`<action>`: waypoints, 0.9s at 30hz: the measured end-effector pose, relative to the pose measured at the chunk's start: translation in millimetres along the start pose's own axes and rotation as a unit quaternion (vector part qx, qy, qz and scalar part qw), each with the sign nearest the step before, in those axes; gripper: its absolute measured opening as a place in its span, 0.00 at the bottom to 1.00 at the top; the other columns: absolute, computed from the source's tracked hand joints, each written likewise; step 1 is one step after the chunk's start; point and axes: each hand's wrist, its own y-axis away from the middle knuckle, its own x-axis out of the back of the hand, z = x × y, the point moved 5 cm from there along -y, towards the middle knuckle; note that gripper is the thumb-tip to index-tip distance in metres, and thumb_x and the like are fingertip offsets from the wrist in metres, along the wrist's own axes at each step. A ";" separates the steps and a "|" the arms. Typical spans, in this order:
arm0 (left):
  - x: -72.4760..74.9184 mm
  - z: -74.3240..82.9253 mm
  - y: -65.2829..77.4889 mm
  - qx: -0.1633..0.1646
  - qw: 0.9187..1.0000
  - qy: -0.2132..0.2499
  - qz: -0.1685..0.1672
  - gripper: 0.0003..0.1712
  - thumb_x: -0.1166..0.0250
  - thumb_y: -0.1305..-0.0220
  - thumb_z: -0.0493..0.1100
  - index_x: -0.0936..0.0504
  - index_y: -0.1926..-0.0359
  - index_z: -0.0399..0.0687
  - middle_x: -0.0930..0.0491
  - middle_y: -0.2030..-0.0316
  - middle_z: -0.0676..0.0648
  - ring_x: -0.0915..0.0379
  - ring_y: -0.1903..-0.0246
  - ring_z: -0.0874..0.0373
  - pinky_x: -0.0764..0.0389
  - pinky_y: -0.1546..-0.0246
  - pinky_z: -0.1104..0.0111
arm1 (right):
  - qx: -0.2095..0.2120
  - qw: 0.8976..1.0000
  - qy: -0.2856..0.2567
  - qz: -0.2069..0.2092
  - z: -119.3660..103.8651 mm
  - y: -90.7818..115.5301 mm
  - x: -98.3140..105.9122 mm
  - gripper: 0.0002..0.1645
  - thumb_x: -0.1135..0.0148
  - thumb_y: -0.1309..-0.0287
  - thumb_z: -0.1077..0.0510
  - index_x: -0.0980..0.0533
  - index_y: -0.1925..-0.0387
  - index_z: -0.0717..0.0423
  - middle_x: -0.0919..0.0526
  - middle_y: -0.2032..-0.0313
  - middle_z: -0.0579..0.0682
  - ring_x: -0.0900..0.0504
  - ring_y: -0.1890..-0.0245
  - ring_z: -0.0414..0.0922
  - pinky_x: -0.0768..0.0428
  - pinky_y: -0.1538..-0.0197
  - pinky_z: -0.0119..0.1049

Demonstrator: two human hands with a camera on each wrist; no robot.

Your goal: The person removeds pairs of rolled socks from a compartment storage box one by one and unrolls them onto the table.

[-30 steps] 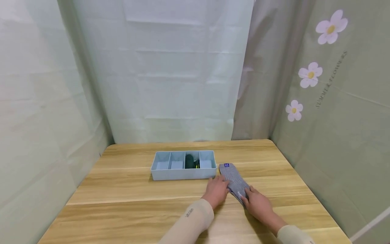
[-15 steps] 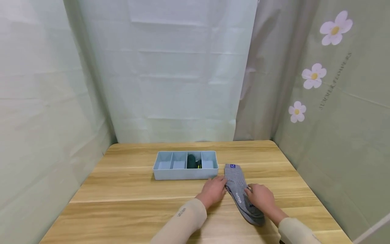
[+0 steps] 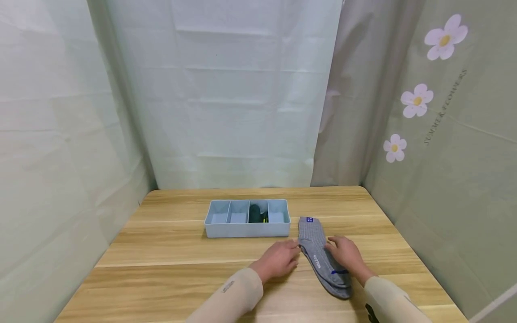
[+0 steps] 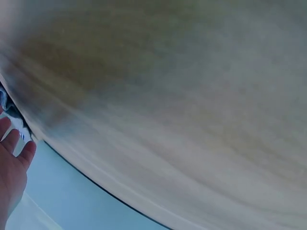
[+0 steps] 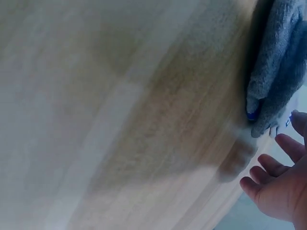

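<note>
A pair of grey ribbed socks (image 3: 320, 260) with a blue label at the cuff and white "COTTON" lettering lies flat, one on the other, toes toward the near right. My left hand (image 3: 278, 259) is at their left edge, fingers loosely extended; whether the fingertips touch the fabric is unclear. On the other side my right hand (image 3: 346, 254) hovers by the right edge, fingers spread and gripping nothing. In the right wrist view the right hand (image 5: 280, 177) appears just apart from the socks (image 5: 276, 62). In the left wrist view, the left hand (image 4: 14, 167) shows only partly.
A light blue box (image 3: 247, 230) with several compartments stands left of the socks, toward the back. A dark green item (image 3: 255, 214) and something black with yellow marks (image 3: 264, 217) sit in one compartment. Curtains surround the wooden table (image 3: 161, 251).
The socks have been turned and laid out, so their toes and lettering now show. Both hands have loosened from them; the left drew back to the left, the right moved slightly away from me.
</note>
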 end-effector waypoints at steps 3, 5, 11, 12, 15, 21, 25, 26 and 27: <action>-1.8 3.7 1.4 -0.007 1.000 0.002 -0.008 0.17 0.40 0.30 0.50 0.19 0.45 0.49 0.26 0.36 0.48 0.30 0.37 0.54 0.28 0.39 0.62 | 0.002 1.000 0.007 -0.003 -0.2 -2.3 -2.7 0.19 0.36 0.37 0.57 0.18 0.52 0.69 0.20 0.49 0.71 0.23 0.47 0.68 0.27 0.43 0.60; -2.7 5.5 1.6 -0.009 1.000 0.002 -0.009 0.17 0.39 0.31 0.51 0.19 0.46 0.50 0.26 0.36 0.48 0.30 0.37 0.54 0.28 0.39 0.62 | 0.004 1.000 0.011 -0.002 -0.3 -3.3 -3.8 0.18 0.36 0.38 0.57 0.18 0.53 0.68 0.21 0.49 0.72 0.23 0.47 0.68 0.27 0.43 0.61; -6.8 7.9 -0.2 -0.002 1.000 -0.006 -0.028 0.21 0.40 0.29 0.53 0.21 0.42 0.50 0.27 0.35 0.49 0.32 0.35 0.55 0.28 0.39 0.62 | 0.019 1.000 0.009 0.006 -1.7 -2.6 -5.5 0.14 0.34 0.40 0.58 0.15 0.58 0.67 0.19 0.53 0.70 0.20 0.52 0.67 0.24 0.48 0.59; -7.5 8.0 -0.7 0.002 0.999 -0.006 -0.034 0.23 0.40 0.29 0.54 0.21 0.39 0.50 0.27 0.35 0.49 0.33 0.35 0.55 0.28 0.39 0.62 | 0.018 1.000 0.006 0.007 -1.5 -2.3 -5.7 0.14 0.34 0.40 0.59 0.15 0.58 0.66 0.19 0.53 0.71 0.20 0.52 0.67 0.24 0.48 0.59; -9.1 8.1 -2.0 0.012 0.999 -0.004 -0.048 0.26 0.41 0.29 0.55 0.24 0.35 0.50 0.29 0.34 0.50 0.34 0.34 0.56 0.29 0.38 0.62 | 0.008 1.000 -0.003 0.007 -0.9 -1.8 -5.8 0.12 0.34 0.40 0.59 0.15 0.60 0.66 0.20 0.51 0.72 0.21 0.49 0.68 0.25 0.46 0.60; -10.2 9.7 -3.0 0.012 0.998 -0.018 -0.052 0.27 0.43 0.28 0.58 0.24 0.36 0.51 0.28 0.36 0.50 0.34 0.35 0.57 0.28 0.39 0.62 | -0.017 1.000 -0.014 0.008 -0.6 -2.0 -5.5 0.11 0.35 0.40 0.60 0.15 0.60 0.65 0.19 0.50 0.70 0.23 0.47 0.67 0.27 0.44 0.59; -10.1 10.7 -4.2 0.017 0.997 -0.029 -0.065 0.28 0.45 0.27 0.61 0.24 0.35 0.52 0.28 0.37 0.51 0.36 0.34 0.57 0.29 0.38 0.62 | -0.034 0.999 -0.023 0.015 0.3 -2.2 -4.9 0.12 0.35 0.39 0.61 0.15 0.60 0.66 0.19 0.50 0.69 0.22 0.47 0.66 0.26 0.44 0.59; -10.7 10.7 -4.6 0.019 0.997 -0.030 -0.069 0.28 0.46 0.27 0.61 0.24 0.35 0.52 0.28 0.36 0.51 0.36 0.34 0.57 0.30 0.38 0.61 | -0.040 0.999 -0.028 0.016 1.0 -2.5 -4.7 0.12 0.36 0.39 0.61 0.15 0.60 0.66 0.19 0.50 0.68 0.21 0.47 0.66 0.26 0.45 0.59; -11.2 10.6 -5.1 0.020 0.997 -0.032 -0.073 0.29 0.47 0.27 0.62 0.24 0.35 0.53 0.28 0.36 0.52 0.37 0.33 0.56 0.30 0.38 0.61 | -0.047 0.998 -0.032 0.017 1.5 -2.6 -4.1 0.11 0.36 0.39 0.61 0.15 0.60 0.66 0.19 0.50 0.68 0.21 0.48 0.65 0.25 0.45 0.58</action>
